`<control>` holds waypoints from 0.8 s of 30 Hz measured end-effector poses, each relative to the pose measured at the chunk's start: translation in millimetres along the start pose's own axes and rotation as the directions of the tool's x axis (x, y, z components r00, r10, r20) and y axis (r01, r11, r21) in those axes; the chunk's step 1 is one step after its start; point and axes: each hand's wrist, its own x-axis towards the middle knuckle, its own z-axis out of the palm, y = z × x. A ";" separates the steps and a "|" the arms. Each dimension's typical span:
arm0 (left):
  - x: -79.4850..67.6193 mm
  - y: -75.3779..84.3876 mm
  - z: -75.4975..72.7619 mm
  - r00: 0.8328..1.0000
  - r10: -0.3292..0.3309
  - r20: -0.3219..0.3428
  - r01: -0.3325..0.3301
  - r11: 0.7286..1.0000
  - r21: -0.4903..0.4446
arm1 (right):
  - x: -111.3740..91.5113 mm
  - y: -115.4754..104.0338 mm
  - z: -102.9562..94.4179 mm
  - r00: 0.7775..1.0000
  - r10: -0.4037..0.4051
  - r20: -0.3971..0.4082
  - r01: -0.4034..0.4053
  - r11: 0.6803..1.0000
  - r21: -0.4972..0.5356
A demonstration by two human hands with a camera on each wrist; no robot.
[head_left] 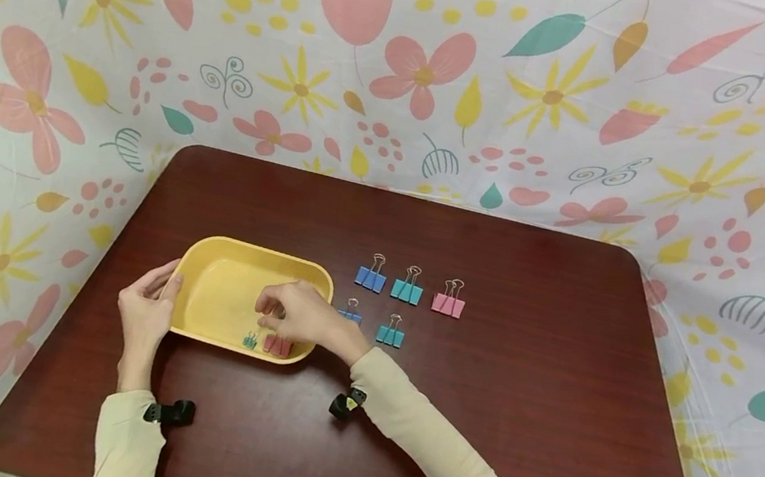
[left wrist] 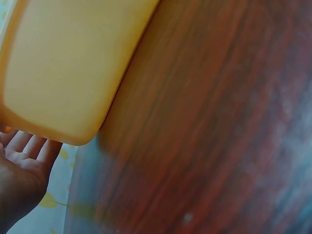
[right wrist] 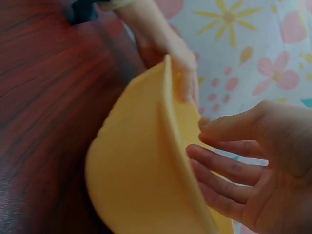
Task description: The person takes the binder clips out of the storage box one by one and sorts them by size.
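Head view: left hand (head_left: 148,309) grips yellow tray (head_left: 215,288), where a pink clip (head_left: 277,346) lies near the empty, loosely curled right hand (head_left: 300,314).

The brown table (head_left: 508,439) before me holds a yellow tub (head_left: 214,292), two blue clips (head_left: 371,279), two teal clips (head_left: 407,291) and one pink clip (head_left: 448,306).

Head view downward, wrist views close; tray (head_left: 218,292) shared

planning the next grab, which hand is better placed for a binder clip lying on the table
Probably the right hand: it is over the end of the yellow tray nearest those binder clips, while the left hand grips the opposite end.
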 end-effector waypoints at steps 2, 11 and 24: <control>0.8 -0.4 0.0 1.000 0.002 0.002 -0.002 1.000 0.006 | -1.0 -0.2 4.2 1.000 0.010 0.030 -0.009 1.000 -0.025; 0.3 3.2 -0.3 1.000 -0.020 0.015 0.020 1.000 0.011 | -3.3 5.1 19.1 0.994 0.023 0.108 -0.014 0.997 -0.076; 2.0 -0.3 1.1 1.000 -0.004 0.008 0.004 1.000 0.013 | -7.2 8.1 25.1 0.997 0.015 0.078 -0.006 0.994 -0.113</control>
